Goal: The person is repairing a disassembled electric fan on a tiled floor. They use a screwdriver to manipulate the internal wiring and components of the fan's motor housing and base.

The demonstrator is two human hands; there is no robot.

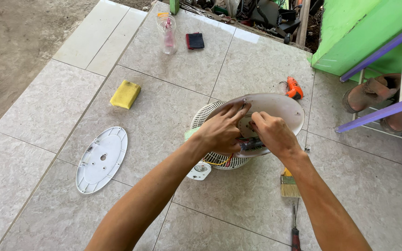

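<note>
**Two hands inside an upturned fan base on a tiled floor**

Both hands meet over a round, off-white plastic fan base (pixel 280 109), tilted up on edge against a white wire fan grille (pixel 205 116) that lies beneath them. The left hand (pixel 219 132) presses its fingertips into the hollow of the base, fingers spread and bent; whether it pinches anything I cannot tell. The right hand (pixel 273 135) sits just beside it, knuckles touching or nearly so, fingers curled down into the same hollow around something small that is hidden. Below the hands, yellow and red wires (pixel 219 162) spill out, and a small white round part (pixel 199 170) lies on the floor by the left wrist.

Well to the left of the left forearm lies a flat white oval cover plate (pixel 102 159), smooth plastic with screw bosses and ribs. Farther out beyond it sits a yellow sponge-like block (pixel 125 94). Ahead of the hands stand a clear plastic bottle (pixel 167 33) with pink contents and a dark folded cloth (pixel 195 40) edged in red. Just beyond the base is an orange tool handle (pixel 295 87). Near the right forearm lie a bristle paintbrush (pixel 289 185) and a red-handled screwdriver (pixel 295 234). The floor (pixel 47 107) is glossy grey marbled tile.
</note>
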